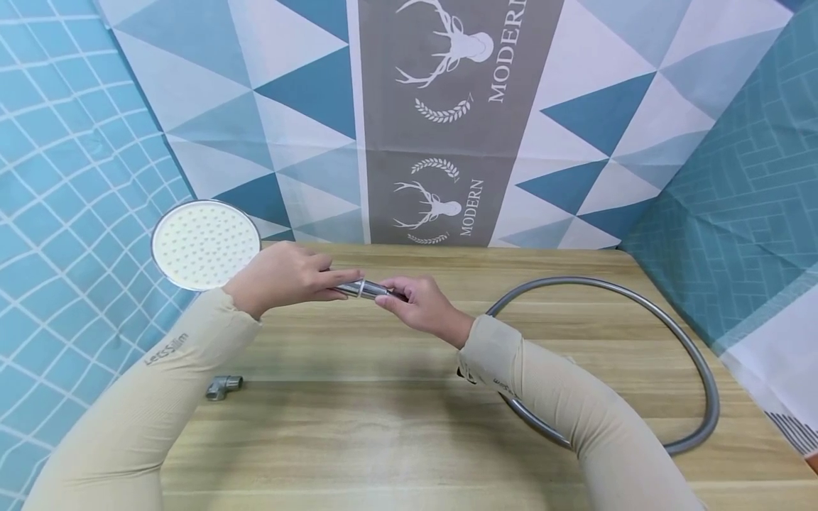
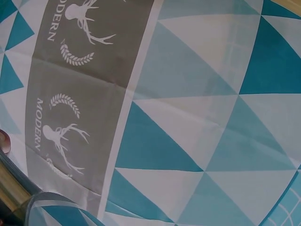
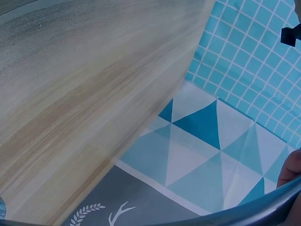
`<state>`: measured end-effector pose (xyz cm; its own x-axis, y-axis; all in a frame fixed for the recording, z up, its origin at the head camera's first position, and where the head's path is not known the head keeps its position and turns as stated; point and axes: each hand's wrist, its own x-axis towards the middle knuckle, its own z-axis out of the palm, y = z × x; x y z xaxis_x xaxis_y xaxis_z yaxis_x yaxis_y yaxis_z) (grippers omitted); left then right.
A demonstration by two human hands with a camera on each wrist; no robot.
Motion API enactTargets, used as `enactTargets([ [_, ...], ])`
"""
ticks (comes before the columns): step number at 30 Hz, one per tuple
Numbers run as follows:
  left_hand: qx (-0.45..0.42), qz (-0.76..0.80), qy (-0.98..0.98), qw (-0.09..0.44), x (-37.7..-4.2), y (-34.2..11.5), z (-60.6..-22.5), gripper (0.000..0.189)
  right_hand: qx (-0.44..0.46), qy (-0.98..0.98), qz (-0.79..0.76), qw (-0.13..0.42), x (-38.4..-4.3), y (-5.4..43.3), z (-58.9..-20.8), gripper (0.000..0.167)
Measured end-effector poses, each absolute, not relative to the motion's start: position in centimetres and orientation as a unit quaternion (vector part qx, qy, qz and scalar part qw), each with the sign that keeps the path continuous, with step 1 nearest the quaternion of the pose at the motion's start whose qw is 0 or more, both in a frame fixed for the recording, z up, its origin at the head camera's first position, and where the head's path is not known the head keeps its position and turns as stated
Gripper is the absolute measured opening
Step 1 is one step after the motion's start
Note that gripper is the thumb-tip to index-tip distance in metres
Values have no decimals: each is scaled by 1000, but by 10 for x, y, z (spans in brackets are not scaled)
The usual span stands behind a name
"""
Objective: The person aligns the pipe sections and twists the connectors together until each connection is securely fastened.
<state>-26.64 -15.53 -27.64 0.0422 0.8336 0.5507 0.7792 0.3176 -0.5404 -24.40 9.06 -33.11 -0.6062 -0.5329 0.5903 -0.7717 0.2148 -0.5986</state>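
Observation:
In the head view my left hand (image 1: 290, 277) grips the handle of a round shower head (image 1: 206, 245), whose pale nozzle face is turned toward me. The chrome handle end (image 1: 350, 287) sticks out past my fingers. My right hand (image 1: 418, 304) pinches the metal end fitting (image 1: 377, 290) that lines up with the handle, above the table. Whether the two are threaded together I cannot tell. A grey shower hose (image 1: 693, 355) loops on the right, partly hidden under my right forearm. Only a fingertip (image 3: 290, 169) and a shiny curved tube (image 3: 240, 214) show in the right wrist view.
A small chrome elbow fitting (image 1: 224, 387) lies on the wood-grain table (image 1: 358, 440), near its left side. Patterned sheets (image 1: 441, 142) stand behind, with blue tile print (image 1: 70, 184) on the left and teal print (image 1: 735, 213) on the right.

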Motion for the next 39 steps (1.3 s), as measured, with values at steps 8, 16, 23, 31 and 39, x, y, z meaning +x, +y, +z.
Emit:
enactTargets([
  [8, -589, 31, -687, 425, -268, -156, -277, 40, 434, -773, 440, 141, -244, 90, -329, 13],
  [16, -580, 29, -701, 414, -270, -157, -277, 47, 377, -817, 423, 110, -242, 87, -324, 27],
  [23, -575, 31, -707, 409, -270, -159, -278, 49, 372, -816, 421, 137, -240, 83, -324, 25],
  [31, -572, 30, -710, 408, -268, -160, -278, 50, 403, -792, 428, 165, -241, 84, -324, 21],
  [39, -575, 26, -711, 405, -268, -161, -276, 51, 409, -796, 412, 171, -244, 84, -320, 18],
])
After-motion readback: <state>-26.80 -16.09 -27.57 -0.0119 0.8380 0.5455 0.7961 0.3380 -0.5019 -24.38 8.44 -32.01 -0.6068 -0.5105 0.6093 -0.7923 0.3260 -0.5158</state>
